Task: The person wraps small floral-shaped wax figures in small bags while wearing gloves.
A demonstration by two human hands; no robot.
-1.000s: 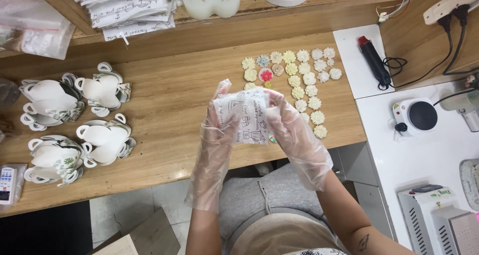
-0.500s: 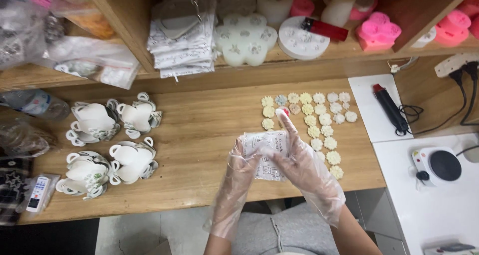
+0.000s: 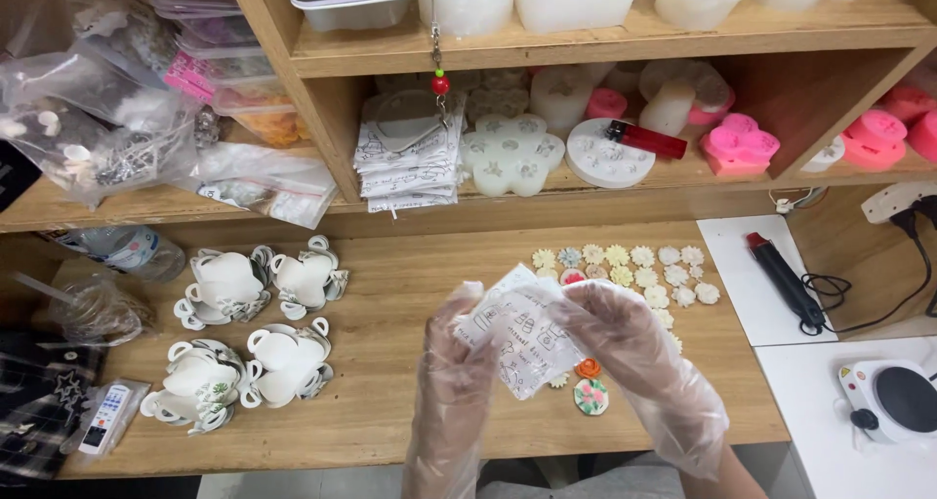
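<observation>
While the view has tipped up since the earlier picture to show more shelves, both gloved hands keep the small clear packet (image 3: 522,341) pinched. The left hand (image 3: 454,362) closes its fingers on the packet's left edge; the right hand (image 3: 634,348) grips the right side. The packet is see-through with dark printed marks, held above the wooden table (image 3: 390,265), near little flower shapes (image 3: 634,265).

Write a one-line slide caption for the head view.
Gloved left hand and right hand hold a printed clear packet above a wooden desk.
</observation>
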